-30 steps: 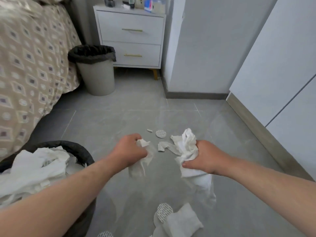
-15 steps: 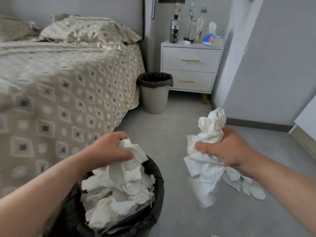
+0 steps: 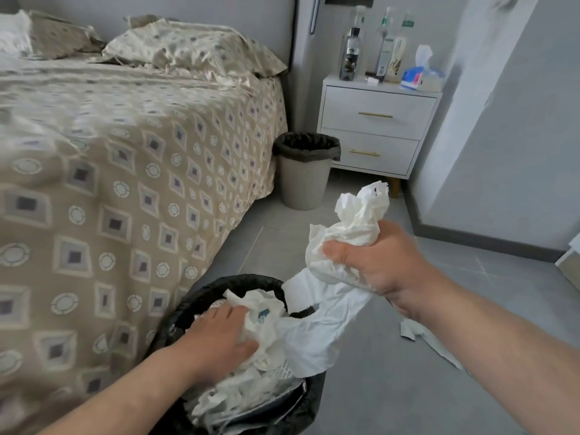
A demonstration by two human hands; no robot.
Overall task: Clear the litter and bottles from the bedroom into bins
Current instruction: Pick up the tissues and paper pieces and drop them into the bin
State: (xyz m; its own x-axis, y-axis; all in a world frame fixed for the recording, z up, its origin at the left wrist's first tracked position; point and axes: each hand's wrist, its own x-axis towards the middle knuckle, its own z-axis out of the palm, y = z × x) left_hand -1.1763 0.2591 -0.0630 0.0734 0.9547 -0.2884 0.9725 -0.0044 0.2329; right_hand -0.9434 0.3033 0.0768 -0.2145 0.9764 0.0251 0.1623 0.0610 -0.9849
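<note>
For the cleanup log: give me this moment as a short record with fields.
left grip: on the crumpled paper in the near bin; gripping or pressing, unclear
right grip: holds a tissue wad beside that bin
near bin: heaped with paper
far bin: between bed and nightstand
bottles: upright on the nightstand
floor: paper scrap by the right forearm

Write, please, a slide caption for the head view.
Left hand touches tissues in the black-lined bin while right hand grips a crumpled tissue wad.
</note>
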